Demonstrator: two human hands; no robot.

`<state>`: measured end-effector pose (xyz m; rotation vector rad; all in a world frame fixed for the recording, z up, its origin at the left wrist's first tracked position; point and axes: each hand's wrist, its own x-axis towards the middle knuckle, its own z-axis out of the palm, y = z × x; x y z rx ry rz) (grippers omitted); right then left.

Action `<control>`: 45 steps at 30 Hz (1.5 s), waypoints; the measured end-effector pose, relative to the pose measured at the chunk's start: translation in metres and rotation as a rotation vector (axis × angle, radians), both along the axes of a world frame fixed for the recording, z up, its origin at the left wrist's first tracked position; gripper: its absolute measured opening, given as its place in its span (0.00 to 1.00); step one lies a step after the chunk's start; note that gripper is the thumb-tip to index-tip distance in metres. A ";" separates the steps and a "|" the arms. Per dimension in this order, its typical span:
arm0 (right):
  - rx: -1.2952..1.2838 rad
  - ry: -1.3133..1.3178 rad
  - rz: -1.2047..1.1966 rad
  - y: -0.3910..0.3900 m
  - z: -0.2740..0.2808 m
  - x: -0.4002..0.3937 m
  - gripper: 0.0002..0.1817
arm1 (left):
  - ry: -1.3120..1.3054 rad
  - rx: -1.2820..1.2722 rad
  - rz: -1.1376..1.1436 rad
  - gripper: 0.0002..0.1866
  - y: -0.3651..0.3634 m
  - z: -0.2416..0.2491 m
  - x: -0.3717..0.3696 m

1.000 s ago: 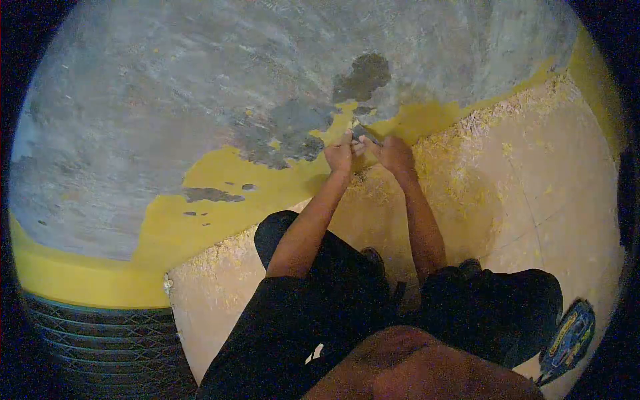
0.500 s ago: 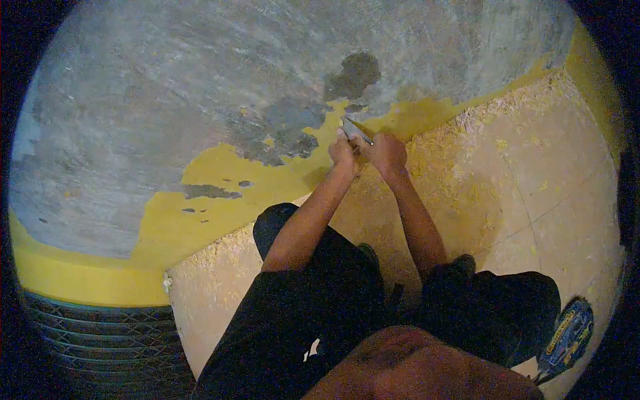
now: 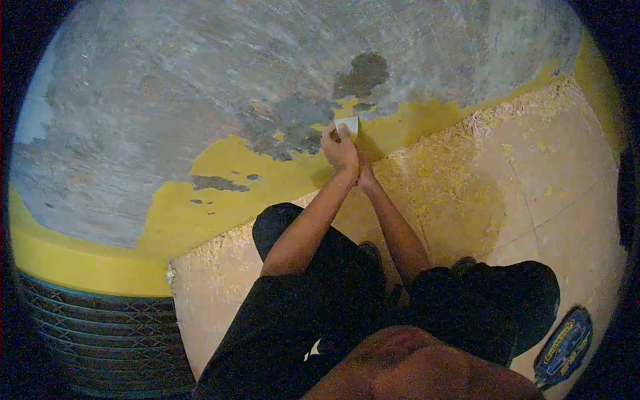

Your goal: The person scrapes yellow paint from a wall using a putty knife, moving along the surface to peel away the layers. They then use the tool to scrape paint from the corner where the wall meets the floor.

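Observation:
I crouch facing a grey wall (image 3: 200, 80) whose lower band of yellow paint (image 3: 220, 180) is partly stripped. My left hand (image 3: 340, 150) is closed around a scraper (image 3: 349, 126), and its pale blade lies flat against the wall at the ragged edge of the yellow paint. My right hand (image 3: 365, 177) sits tucked just below and behind the left one. It is mostly hidden and appears closed on the scraper's handle. Dark bare patches (image 3: 363, 72) show on the wall just above the blade.
Yellow paint flakes (image 3: 460, 167) litter the tiled floor (image 3: 560, 187) along the wall's foot. My knees in black shorts (image 3: 313, 293) fill the lower middle. A dark metal grille (image 3: 93, 340) stands at lower left, and a shoe (image 3: 567, 343) at lower right.
Both hands have come together and moved up and slightly left along the wall. The scraper's blade now shows flat above my left hand, and my right hand has slid beneath the left.

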<state>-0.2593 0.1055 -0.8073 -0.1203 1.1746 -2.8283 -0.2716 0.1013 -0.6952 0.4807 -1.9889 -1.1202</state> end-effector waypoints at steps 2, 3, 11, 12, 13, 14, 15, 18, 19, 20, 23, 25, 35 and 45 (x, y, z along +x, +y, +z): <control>-0.067 0.048 0.281 -0.006 -0.034 -0.005 0.31 | -0.019 -0.157 0.020 0.16 -0.001 -0.004 0.001; -0.067 0.052 0.283 -0.004 -0.026 0.002 0.31 | -0.074 -0.396 0.169 0.14 0.006 0.005 0.009; -0.264 -0.352 0.500 -0.040 -0.086 0.008 0.26 | 0.046 -0.183 -0.163 0.14 -0.020 0.015 0.011; -0.265 -0.356 0.501 -0.033 -0.060 0.020 0.26 | -0.041 -0.213 -0.160 0.13 -0.027 0.012 0.011; -0.219 -0.392 0.478 -0.019 -0.006 0.040 0.27 | -0.126 -0.243 -0.156 0.13 -0.033 0.011 0.011; -0.174 -0.427 0.457 -0.013 0.032 0.052 0.29 | -0.127 -0.243 -0.152 0.13 -0.034 0.017 0.013; -0.175 -0.429 0.461 -0.019 0.038 0.053 0.29 | -0.170 -0.237 -0.149 0.13 -0.036 0.021 0.015; -0.229 -0.395 0.345 -0.030 0.052 0.055 0.26 | -0.235 -0.274 -0.190 0.12 -0.054 0.033 0.013; -0.253 -0.385 0.379 -0.031 0.056 0.055 0.27 | -0.251 -0.316 -0.235 0.11 -0.062 0.033 0.010; -0.277 -0.376 0.412 -0.035 0.061 0.056 0.27 | -0.254 -0.315 -0.234 0.11 -0.067 0.031 0.010; -0.326 -0.475 0.422 -0.043 0.060 0.050 0.29 | -0.277 -0.343 -0.262 0.11 -0.059 0.050 0.014; -0.352 -0.549 0.538 -0.045 0.043 0.042 0.29 | -0.242 -0.306 -0.309 0.10 -0.054 0.055 0.015; -0.164 -0.463 0.288 -0.046 0.067 0.039 0.26 | -0.235 -0.249 -0.246 0.12 -0.061 0.037 0.015; 0.063 -0.471 0.550 -0.024 0.032 0.021 0.30 | -0.059 -0.136 -0.233 0.14 -0.075 -0.001 0.005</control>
